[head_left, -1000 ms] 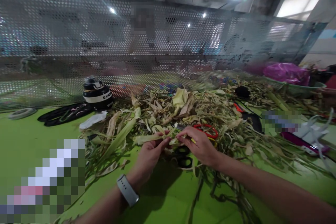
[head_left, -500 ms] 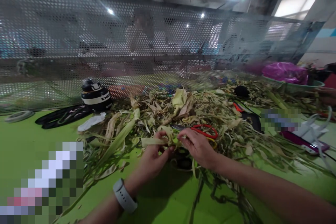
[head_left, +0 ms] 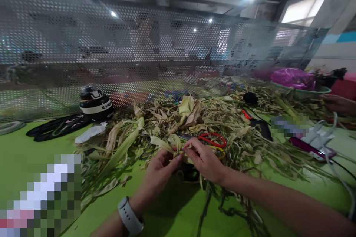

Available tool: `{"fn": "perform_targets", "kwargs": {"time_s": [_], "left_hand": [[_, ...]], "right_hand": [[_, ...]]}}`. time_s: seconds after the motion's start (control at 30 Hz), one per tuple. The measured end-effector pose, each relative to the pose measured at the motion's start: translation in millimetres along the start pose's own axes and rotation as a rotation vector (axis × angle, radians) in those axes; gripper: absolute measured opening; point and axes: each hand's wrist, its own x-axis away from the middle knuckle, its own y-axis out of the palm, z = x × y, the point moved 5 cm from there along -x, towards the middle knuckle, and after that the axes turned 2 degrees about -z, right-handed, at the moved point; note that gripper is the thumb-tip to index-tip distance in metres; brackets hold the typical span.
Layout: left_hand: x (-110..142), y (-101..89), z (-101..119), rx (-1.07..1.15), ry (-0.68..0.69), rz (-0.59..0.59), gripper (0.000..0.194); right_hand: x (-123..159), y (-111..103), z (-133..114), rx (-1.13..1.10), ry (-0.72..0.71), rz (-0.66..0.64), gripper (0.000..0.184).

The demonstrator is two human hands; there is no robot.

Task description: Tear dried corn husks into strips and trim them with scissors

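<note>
A pale corn husk strip is pinched between my two hands, low over the green table. My left hand, with a white watch on its wrist, has its thumb and fingers closed on the strip from the left. From the right, my right hand pinches the same strip, its fingertips almost touching the left thumb. Just behind the right hand lie scissors with red handles, and a yellow loop shows beside them. A dark rounded object is partly hidden under my hands.
A heap of dried husks spreads across the green table. A black jug and a black strap lie left. A purple power strip with cables is right. Behind stands a perforated metal panel.
My hands have drawn closer together on the husk strip, and the right fingertips now meet the left thumb. The whole view has shifted slightly.
</note>
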Motion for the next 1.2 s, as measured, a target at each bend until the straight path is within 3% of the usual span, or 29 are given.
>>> {"fn": "perform_targets", "kwargs": {"time_s": [0.13, 0.43, 0.7, 0.83, 1.0, 1.2], "left_hand": [[-2, -2.3, -6, 0.004, -0.010, 0.050, 0.036], [1, 2.5, -14, 0.214, -0.174, 0.026, 0.025], [1, 3.5, 1, 0.037, -0.007, -0.013, 0.023], [1, 4.5, 1, 0.015, -0.004, -0.054, 0.030], [-1, 1.2, -6, 0.003, -0.067, -0.003, 0.043], [-3, -2.9, -7, 0.086, -0.032, 0.007, 0.042]], "right_hand": [[0, 0, 0, -0.007, -0.011, -0.005, 0.020], [-1, -4, -6, -0.057, -0.147, 0.005, 0.020], [1, -4, -1, 0.033, -0.017, 0.031, 0.023], [0, -2, 2, -0.011, 0.010, 0.008, 0.024], [-1, 1, 7, -0.128, 0.037, -0.011, 0.025], [-2, 2, 8, -0.319, 0.134, -0.020, 0.027]]}}
